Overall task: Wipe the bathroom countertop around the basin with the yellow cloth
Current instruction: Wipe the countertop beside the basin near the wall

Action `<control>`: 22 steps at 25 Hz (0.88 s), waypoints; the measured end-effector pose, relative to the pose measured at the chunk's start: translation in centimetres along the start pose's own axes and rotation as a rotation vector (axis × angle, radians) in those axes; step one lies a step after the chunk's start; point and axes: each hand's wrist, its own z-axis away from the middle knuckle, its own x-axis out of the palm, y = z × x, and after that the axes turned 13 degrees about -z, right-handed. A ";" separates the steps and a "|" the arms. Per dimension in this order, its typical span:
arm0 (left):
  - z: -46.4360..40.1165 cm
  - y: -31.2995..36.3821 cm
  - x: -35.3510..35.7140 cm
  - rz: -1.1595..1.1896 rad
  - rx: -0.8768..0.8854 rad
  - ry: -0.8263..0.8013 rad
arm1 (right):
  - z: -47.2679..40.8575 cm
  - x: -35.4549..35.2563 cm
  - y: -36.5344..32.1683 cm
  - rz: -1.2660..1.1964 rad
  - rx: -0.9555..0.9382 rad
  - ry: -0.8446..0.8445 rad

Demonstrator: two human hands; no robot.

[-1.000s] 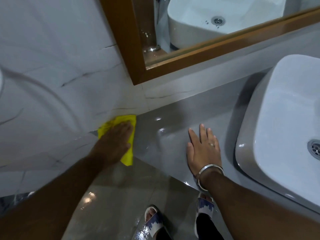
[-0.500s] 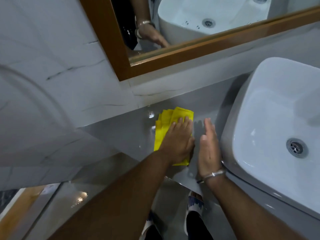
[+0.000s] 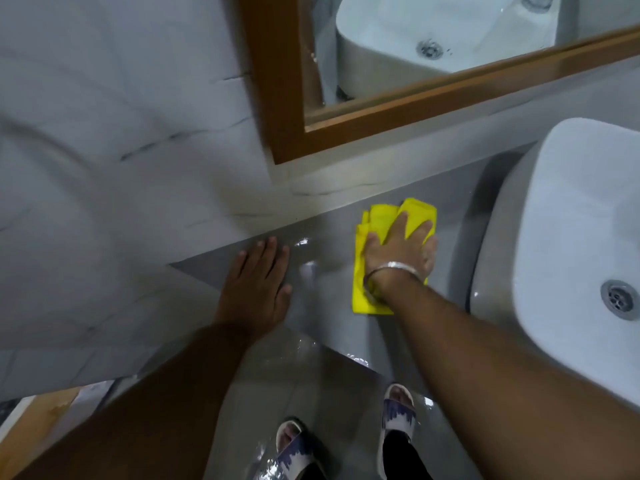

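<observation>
My right hand (image 3: 398, 252) lies flat, fingers spread, pressing the folded yellow cloth (image 3: 377, 225) onto the grey countertop (image 3: 322, 289), just left of the white basin (image 3: 571, 258). My left hand (image 3: 258, 282) rests open, palm down, further left, holding nothing.

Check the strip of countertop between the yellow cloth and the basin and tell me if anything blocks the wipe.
Nothing visible blocks it. The right hand lies flat on the yellow cloth, and the grey countertop between cloth and basin is bare apart from wet sheen. The left hand rests flat on the other side.
</observation>
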 end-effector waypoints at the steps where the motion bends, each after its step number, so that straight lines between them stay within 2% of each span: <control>1: 0.1 -0.1 0.0 0.011 0.003 0.001 | -1.2 -0.4 -0.1 0.033 -0.003 -0.002; 2: 0.2 -0.3 0.2 0.021 0.004 0.004 | -1.4 -0.2 -0.1 0.103 -0.077 -0.013; 4: 0.1 -0.4 0.2 0.011 0.007 -0.002 | 1.3 1.0 0.9 0.264 -0.439 -0.069; 6: 0.0 -0.4 -0.2 0.003 0.020 -0.029 | 7.7 1.5 4.4 0.337 -0.723 -0.197; 7: 0.1 -0.4 -0.2 0.003 0.026 -0.030 | 10.3 1.2 7.1 0.355 -0.757 -0.209; 9: 0.0 -0.4 -0.4 0.006 0.028 -0.016 | 10.0 -0.6 9.6 0.312 -0.619 -0.141; 11: 0.0 -0.3 -0.1 0.012 0.013 0.001 | 4.9 -1.6 7.5 0.241 -0.431 -0.007; 13: 0.1 -0.3 0.2 0.017 0.025 0.040 | -1.3 -1.7 2.6 0.151 -0.275 -0.046; 14: 0.0 -0.3 0.2 0.011 0.027 0.051 | -2.6 -1.0 0.7 0.175 -0.256 -0.073; 15: 0.0 -0.3 0.2 0.008 0.029 0.040 | -2.6 0.0 0.0 0.241 -0.326 -0.075; 17: -0.1 -0.4 0.0 0.023 0.028 0.012 | 2.3 1.0 1.9 0.362 -0.689 -0.081; 19: 0.1 -0.5 -0.2 0.027 0.027 0.004 | 9.0 0.7 6.4 0.384 -0.953 -0.194; 21: 0.1 -0.3 -0.4 0.035 0.023 -0.018 | 9.8 0.1 9.5 0.376 -0.953 -0.208; 22: 0.3 -0.3 -0.3 0.046 0.023 -0.023 | 8.4 -0.1 9.2 0.348 -0.849 -0.138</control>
